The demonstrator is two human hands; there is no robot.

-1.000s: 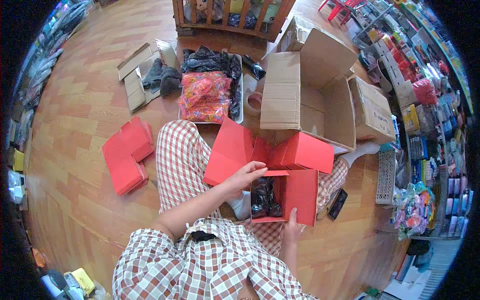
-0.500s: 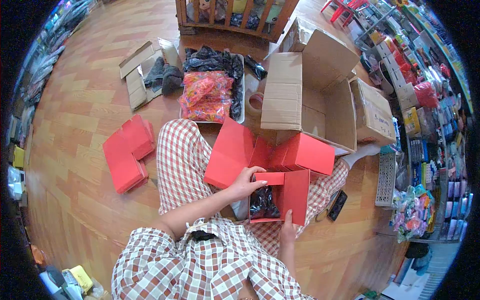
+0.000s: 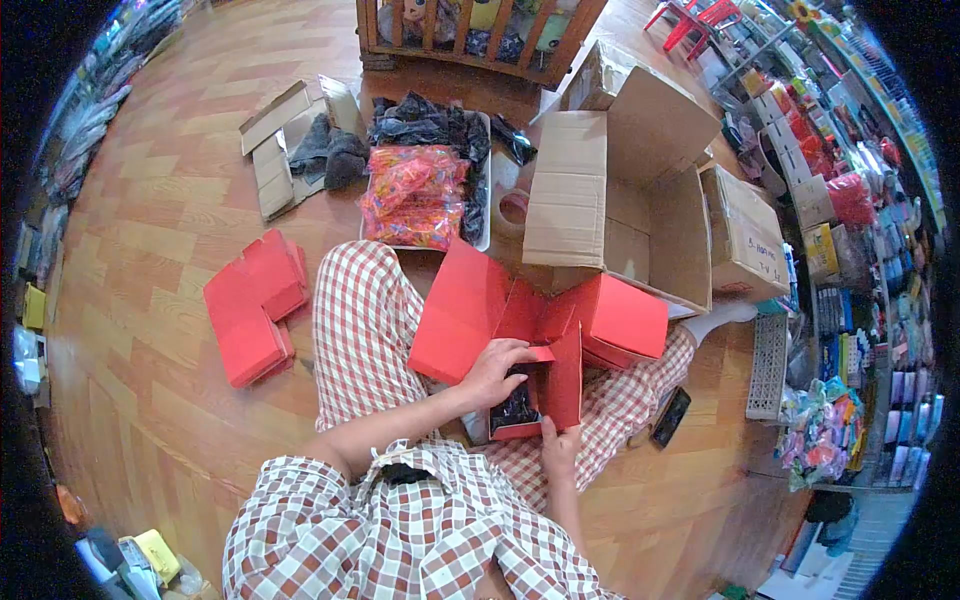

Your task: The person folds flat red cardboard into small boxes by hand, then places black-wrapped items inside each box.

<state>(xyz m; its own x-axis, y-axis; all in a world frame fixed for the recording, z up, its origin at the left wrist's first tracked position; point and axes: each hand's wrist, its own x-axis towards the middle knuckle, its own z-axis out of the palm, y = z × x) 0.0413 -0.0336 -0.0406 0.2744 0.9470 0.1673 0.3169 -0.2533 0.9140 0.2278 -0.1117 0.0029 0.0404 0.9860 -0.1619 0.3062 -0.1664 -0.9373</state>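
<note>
On my lap sits a small red cardboard box [image 3: 566, 385], its lid raised on the right side. Inside it lies a shiny black plastic packet [image 3: 514, 412], partly covered by my fingers. My left hand [image 3: 494, 374] is closed over the box's far left edge, beside a narrow red flap. At the near right corner, my right hand [image 3: 560, 448] grips the base of the lid with the thumb up. Just beyond, more folded red boxes [image 3: 625, 318] and a tall red panel [image 3: 455, 310] rest against my legs.
Flat red boxes [image 3: 255, 310] lie on the floor at left. Ahead stand a tray [image 3: 487, 200] of colourful and black packets and an open brown carton [image 3: 565, 190]. A tape roll [image 3: 513, 206] lies between them. A phone [image 3: 671, 417] is right of my leg; stocked shelves line the right.
The box's lid has swung up and leftward, from lying nearly flat to standing more upright. My right hand has shifted slightly left with it; my left hand keeps to the far left edge.
</note>
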